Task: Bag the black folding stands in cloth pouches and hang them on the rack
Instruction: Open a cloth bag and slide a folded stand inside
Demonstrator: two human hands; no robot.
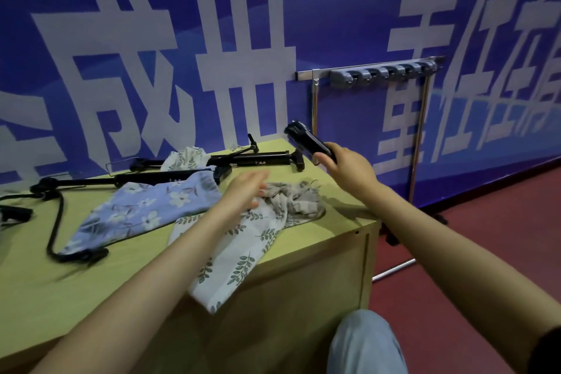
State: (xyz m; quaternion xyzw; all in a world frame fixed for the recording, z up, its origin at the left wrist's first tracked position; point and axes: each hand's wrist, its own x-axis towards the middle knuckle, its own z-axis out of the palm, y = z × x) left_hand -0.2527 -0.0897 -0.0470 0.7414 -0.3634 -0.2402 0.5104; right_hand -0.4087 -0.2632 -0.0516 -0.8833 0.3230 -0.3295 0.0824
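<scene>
My right hand [346, 170] grips a black folded stand [305, 140] and holds it in the air above the table's far right corner. With its fingers straight, my left hand [247, 188] hovers over a white leaf-print pouch [233, 255], blurred by motion. A beige leaf-print pouch [299, 200] lies crumpled just right of that hand. A blue flowered pouch [145, 209] lies to the left. More black stands [255, 159] lie along the table's far side. A rack [382, 73] with grey hooks stands behind the table at the right.
The pale wooden table [91, 288] ends at a right edge, where the white pouch hangs over. A black stand with a bent tube [56, 222] lies at the left. A blue banner wall [182, 39] rises behind. Red floor [470, 267] at the right.
</scene>
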